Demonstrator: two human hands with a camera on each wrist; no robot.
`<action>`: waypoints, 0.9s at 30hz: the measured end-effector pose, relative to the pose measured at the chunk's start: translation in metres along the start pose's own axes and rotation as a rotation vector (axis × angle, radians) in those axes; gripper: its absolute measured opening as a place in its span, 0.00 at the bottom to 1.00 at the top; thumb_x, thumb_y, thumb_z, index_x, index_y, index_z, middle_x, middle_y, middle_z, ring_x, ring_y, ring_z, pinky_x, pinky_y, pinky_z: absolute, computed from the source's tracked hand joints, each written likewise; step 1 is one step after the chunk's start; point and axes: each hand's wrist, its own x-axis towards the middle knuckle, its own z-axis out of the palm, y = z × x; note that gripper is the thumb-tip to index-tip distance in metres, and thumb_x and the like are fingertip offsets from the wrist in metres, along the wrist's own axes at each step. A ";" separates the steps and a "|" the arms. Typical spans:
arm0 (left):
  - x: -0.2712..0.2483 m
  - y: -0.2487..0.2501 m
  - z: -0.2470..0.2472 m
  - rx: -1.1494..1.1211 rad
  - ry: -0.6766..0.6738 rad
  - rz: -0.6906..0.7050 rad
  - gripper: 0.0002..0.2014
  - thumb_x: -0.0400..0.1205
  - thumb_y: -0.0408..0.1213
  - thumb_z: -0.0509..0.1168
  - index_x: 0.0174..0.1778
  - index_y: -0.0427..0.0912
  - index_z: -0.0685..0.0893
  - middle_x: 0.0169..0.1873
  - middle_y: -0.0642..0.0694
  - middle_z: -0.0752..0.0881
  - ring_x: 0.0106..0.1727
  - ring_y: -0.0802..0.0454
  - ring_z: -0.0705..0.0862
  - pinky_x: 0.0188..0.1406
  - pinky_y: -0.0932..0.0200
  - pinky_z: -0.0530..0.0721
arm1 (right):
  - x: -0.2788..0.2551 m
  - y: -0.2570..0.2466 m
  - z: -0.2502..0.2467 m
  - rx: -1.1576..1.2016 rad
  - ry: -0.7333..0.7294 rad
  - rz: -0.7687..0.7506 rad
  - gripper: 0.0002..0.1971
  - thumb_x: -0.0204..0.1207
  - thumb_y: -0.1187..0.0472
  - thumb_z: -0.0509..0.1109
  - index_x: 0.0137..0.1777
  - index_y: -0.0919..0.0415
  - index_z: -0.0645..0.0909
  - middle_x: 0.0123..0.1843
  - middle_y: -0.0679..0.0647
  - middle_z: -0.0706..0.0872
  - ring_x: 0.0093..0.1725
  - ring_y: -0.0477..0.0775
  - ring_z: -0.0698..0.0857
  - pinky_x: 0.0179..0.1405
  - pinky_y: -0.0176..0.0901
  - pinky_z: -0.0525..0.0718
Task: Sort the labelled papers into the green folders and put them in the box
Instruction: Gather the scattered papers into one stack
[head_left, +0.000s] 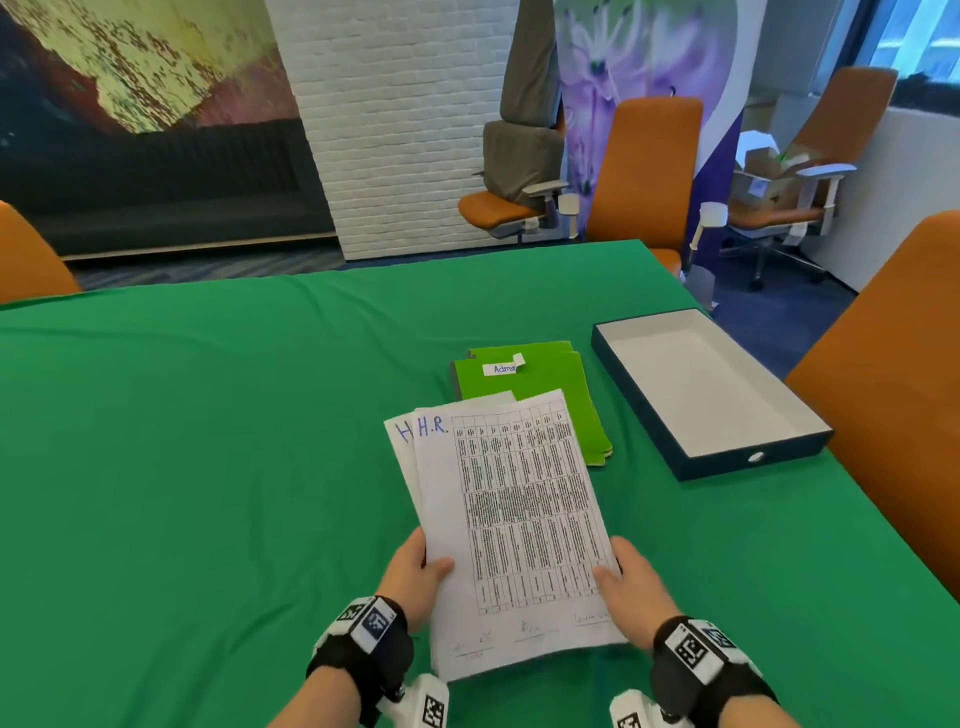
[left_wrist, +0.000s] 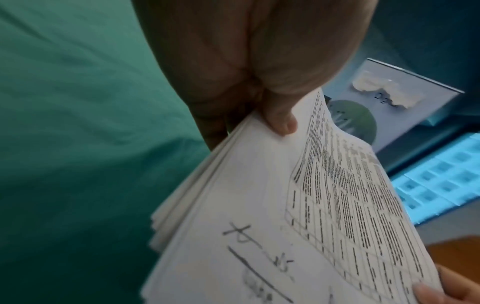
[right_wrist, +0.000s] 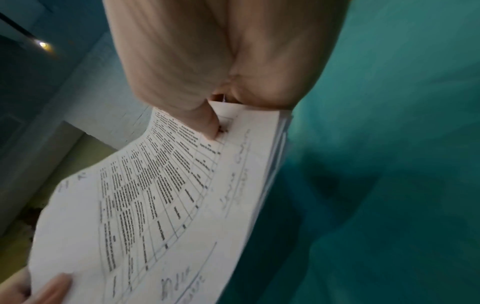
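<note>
I hold a stack of white printed papers (head_left: 511, 525) above the green table, its top sheet marked "H.R." with a table of text. My left hand (head_left: 415, 577) grips the stack's left edge, thumb on top (left_wrist: 281, 123). My right hand (head_left: 631, 582) grips the right edge, thumb pressed on the top sheet (right_wrist: 210, 127). The papers (left_wrist: 285, 216) fan slightly at the edges; another sheet shows behind at the far left. Green folders (head_left: 540, 400) lie stacked beyond the papers, the top one labelled "Admin". The dark open box (head_left: 706, 389) with a white inside stands to the right, nothing in it.
A green cloth covers the table (head_left: 208, 441). Orange chairs stand at the far edge (head_left: 644, 171), the right side (head_left: 893, 374) and the left corner (head_left: 26, 254). The table's right edge runs just beyond the box.
</note>
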 end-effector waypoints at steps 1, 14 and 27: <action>-0.002 0.004 -0.002 -0.012 -0.021 0.010 0.18 0.82 0.29 0.60 0.69 0.44 0.73 0.60 0.49 0.83 0.57 0.50 0.84 0.59 0.51 0.82 | 0.000 0.000 0.000 0.020 -0.011 0.001 0.12 0.84 0.64 0.57 0.64 0.54 0.73 0.58 0.44 0.78 0.59 0.45 0.77 0.62 0.38 0.73; -0.035 0.086 -0.055 0.086 -0.232 0.354 0.09 0.79 0.41 0.62 0.54 0.55 0.79 0.53 0.50 0.87 0.53 0.54 0.86 0.61 0.43 0.82 | 0.023 -0.012 0.015 0.703 -0.020 0.137 0.22 0.74 0.71 0.67 0.67 0.60 0.71 0.65 0.58 0.82 0.65 0.61 0.80 0.74 0.65 0.69; -0.030 0.090 -0.100 0.045 0.028 0.447 0.17 0.82 0.27 0.60 0.51 0.58 0.81 0.49 0.51 0.89 0.52 0.48 0.88 0.58 0.42 0.83 | 0.027 -0.070 0.035 0.992 -0.066 -0.050 0.18 0.68 0.70 0.70 0.57 0.60 0.77 0.54 0.58 0.85 0.53 0.59 0.81 0.63 0.65 0.76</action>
